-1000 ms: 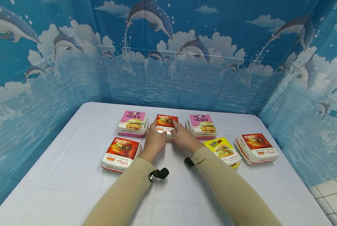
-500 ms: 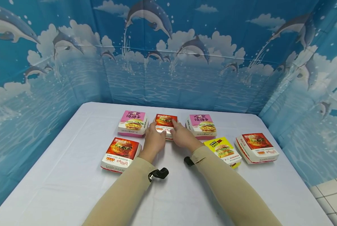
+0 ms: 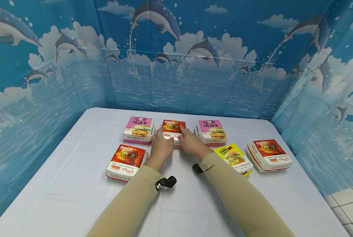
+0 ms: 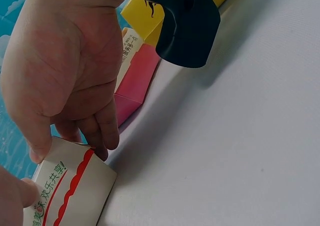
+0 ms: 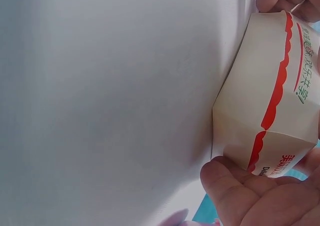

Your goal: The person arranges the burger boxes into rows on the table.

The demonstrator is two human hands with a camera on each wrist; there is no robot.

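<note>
A red-and-white cardboard burger box (image 3: 172,125) lies at the back middle of the white table, between both hands. My left hand (image 3: 162,146) grips its left side, the thumb toward the front. On the opposite side my right hand (image 3: 193,144) holds it, index finger reaching over the top edge. In the right wrist view the right hand (image 5: 265,201) has its fingers around a corner of the box (image 5: 270,70), whose front bears a red wavy stripe. Only part of the left hand (image 4: 12,196) shows in the left wrist view.
Pink burger boxes stand on either side, one left (image 3: 139,130) and one right (image 3: 211,133). A red one (image 3: 127,161) lies front left. By the right sleeve (image 3: 238,194) are a yellow box (image 3: 234,158) and another red box (image 3: 269,155). A dolphin-print curtain (image 3: 176,82) borders the table.
The burger box and both hands have shifted very slightly left over the last second. The grip and the other boxes look the same.
</note>
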